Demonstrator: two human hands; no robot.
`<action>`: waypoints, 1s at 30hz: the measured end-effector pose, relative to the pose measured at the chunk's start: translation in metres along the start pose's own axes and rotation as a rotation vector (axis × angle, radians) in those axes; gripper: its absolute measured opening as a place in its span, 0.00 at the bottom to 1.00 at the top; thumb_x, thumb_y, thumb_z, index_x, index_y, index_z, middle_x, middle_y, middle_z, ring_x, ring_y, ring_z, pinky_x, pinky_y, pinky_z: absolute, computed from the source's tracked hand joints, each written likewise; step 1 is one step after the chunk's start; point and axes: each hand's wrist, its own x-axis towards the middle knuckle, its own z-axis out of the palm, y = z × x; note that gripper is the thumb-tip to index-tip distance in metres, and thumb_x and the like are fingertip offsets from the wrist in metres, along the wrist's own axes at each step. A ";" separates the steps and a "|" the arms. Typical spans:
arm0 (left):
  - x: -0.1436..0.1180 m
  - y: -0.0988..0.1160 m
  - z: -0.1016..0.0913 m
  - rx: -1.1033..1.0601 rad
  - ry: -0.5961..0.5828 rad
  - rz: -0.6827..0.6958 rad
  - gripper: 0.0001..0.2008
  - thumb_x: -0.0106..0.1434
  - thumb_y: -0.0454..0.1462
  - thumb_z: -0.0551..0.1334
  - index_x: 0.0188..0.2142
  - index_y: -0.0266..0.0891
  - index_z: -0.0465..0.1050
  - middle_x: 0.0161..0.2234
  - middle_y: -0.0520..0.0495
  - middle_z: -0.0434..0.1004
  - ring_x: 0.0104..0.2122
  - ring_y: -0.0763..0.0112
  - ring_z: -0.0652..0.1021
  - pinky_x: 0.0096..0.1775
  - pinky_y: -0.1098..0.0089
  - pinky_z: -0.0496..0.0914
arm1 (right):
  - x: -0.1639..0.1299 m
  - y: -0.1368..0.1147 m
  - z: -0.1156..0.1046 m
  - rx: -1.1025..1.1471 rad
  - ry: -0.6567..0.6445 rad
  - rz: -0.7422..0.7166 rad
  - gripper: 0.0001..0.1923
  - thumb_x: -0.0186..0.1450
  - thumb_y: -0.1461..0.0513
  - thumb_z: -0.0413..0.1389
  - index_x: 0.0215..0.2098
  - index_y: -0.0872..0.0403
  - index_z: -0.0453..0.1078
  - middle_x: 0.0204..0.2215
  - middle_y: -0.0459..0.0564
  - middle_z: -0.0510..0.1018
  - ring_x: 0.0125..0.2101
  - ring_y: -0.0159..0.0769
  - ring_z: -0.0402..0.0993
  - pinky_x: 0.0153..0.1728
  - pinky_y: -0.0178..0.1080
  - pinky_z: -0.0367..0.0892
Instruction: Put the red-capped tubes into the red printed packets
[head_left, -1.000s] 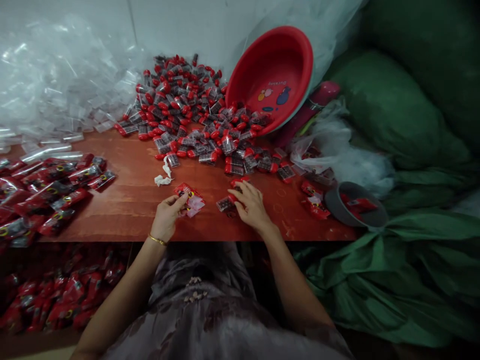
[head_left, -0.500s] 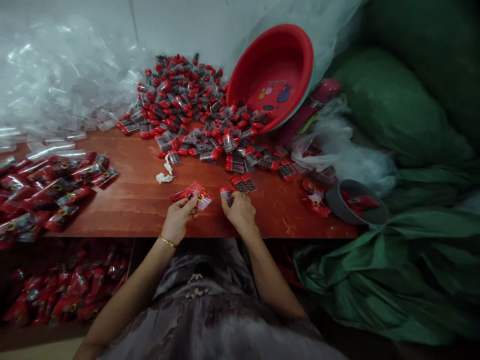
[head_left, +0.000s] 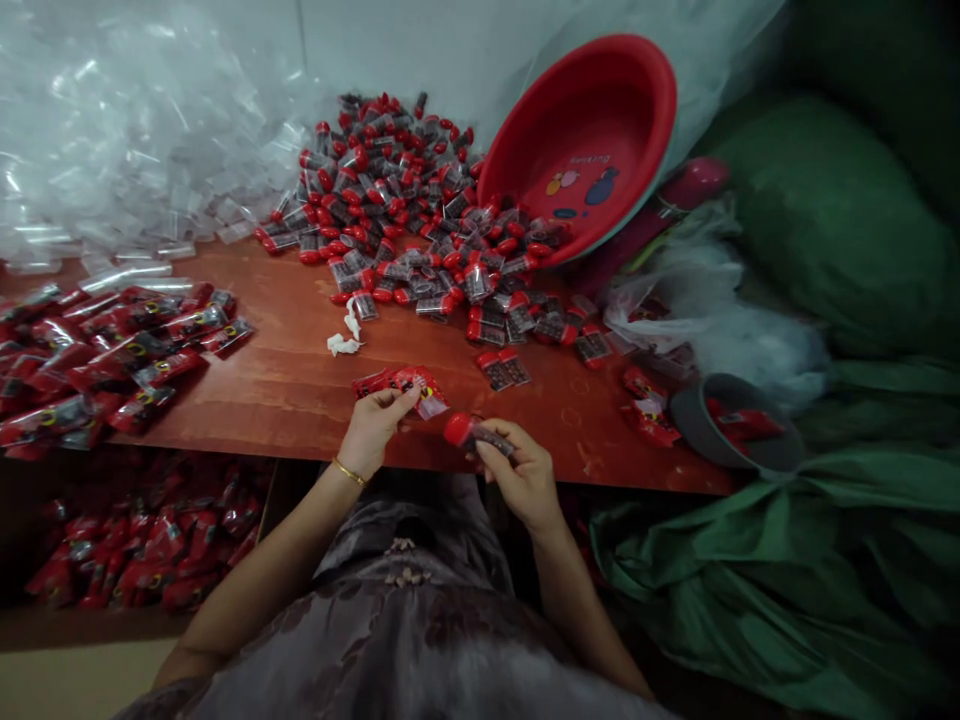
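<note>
Near the table's front edge my left hand point(head_left: 379, 425) pinches a red printed plastic packet point(head_left: 421, 385) with a clear end. To its right, my right hand point(head_left: 521, 470) grips a small clear container with a red cap point(head_left: 472, 434); dark contents show through its wall and the cap points left toward the packet. The container and the packet are apart. Just beyond my right hand, two more red-capped containers point(head_left: 504, 369) lie side by side on the table. Crumpled white tissue point(head_left: 345, 340) lies beyond my left hand.
A heap of red-capped containers point(head_left: 390, 200) spreads before a tilted red basin point(head_left: 577, 120). Clear plastic sleeves point(head_left: 135, 140) and filled red packets point(head_left: 112, 360) lie left. More packets fill a box point(head_left: 150, 540) below. A grey bowl point(head_left: 694, 425) and green sacks point(head_left: 750, 560) are right.
My right hand has moved right and toward me with the container, now turned so its cap faces left. My left hand keeps its hold on the packet. The view has shifted slightly.
</note>
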 end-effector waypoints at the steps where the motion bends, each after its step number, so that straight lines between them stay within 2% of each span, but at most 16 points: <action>1: -0.001 0.000 0.001 0.010 -0.008 -0.003 0.21 0.33 0.48 0.74 0.21 0.34 0.74 0.20 0.50 0.75 0.20 0.78 0.72 0.21 0.77 0.63 | -0.001 -0.001 0.002 -0.011 -0.009 -0.007 0.10 0.62 0.56 0.54 0.38 0.52 0.70 0.22 0.44 0.75 0.18 0.29 0.68 0.19 0.32 0.62; 5: -0.003 -0.001 0.000 0.061 -0.029 0.011 0.19 0.37 0.47 0.73 0.23 0.34 0.76 0.22 0.48 0.77 0.21 0.76 0.73 0.23 0.77 0.64 | 0.002 0.003 0.008 -0.008 -0.048 -0.001 0.08 0.63 0.57 0.54 0.36 0.52 0.70 0.23 0.44 0.74 0.21 0.30 0.70 0.20 0.31 0.62; 10: -0.004 -0.002 -0.002 0.129 -0.045 0.089 0.18 0.39 0.46 0.73 0.22 0.33 0.77 0.20 0.49 0.76 0.19 0.78 0.71 0.22 0.77 0.62 | 0.004 0.009 0.015 0.000 -0.019 0.019 0.09 0.62 0.56 0.54 0.36 0.53 0.70 0.23 0.45 0.74 0.20 0.28 0.68 0.20 0.31 0.62; 15: -0.008 -0.003 0.004 0.064 -0.119 0.082 0.20 0.37 0.46 0.73 0.26 0.34 0.78 0.24 0.50 0.78 0.22 0.76 0.72 0.26 0.74 0.66 | 0.003 0.008 0.022 0.087 0.006 0.058 0.11 0.63 0.55 0.54 0.38 0.54 0.69 0.23 0.44 0.74 0.19 0.27 0.68 0.20 0.30 0.63; 21: -0.007 -0.008 0.007 0.038 -0.102 0.104 0.19 0.34 0.41 0.75 0.26 0.33 0.77 0.24 0.51 0.78 0.23 0.77 0.72 0.29 0.74 0.67 | 0.006 0.004 0.028 0.240 -0.006 0.115 0.13 0.63 0.53 0.54 0.39 0.54 0.67 0.22 0.43 0.74 0.14 0.22 0.62 0.17 0.29 0.60; 26: -0.006 -0.016 0.007 -0.053 -0.121 0.068 0.19 0.38 0.44 0.74 0.26 0.33 0.77 0.23 0.50 0.77 0.23 0.75 0.74 0.32 0.72 0.69 | 0.008 0.002 0.041 0.258 0.103 0.133 0.13 0.63 0.53 0.52 0.39 0.54 0.66 0.15 0.36 0.65 0.13 0.22 0.58 0.16 0.28 0.57; 30: -0.007 -0.025 0.008 -0.104 -0.116 0.063 0.20 0.40 0.47 0.73 0.27 0.34 0.78 0.25 0.48 0.79 0.25 0.74 0.75 0.34 0.71 0.70 | 0.007 0.002 0.051 0.287 0.084 0.150 0.13 0.64 0.52 0.51 0.39 0.54 0.65 0.14 0.35 0.62 0.12 0.22 0.57 0.15 0.28 0.57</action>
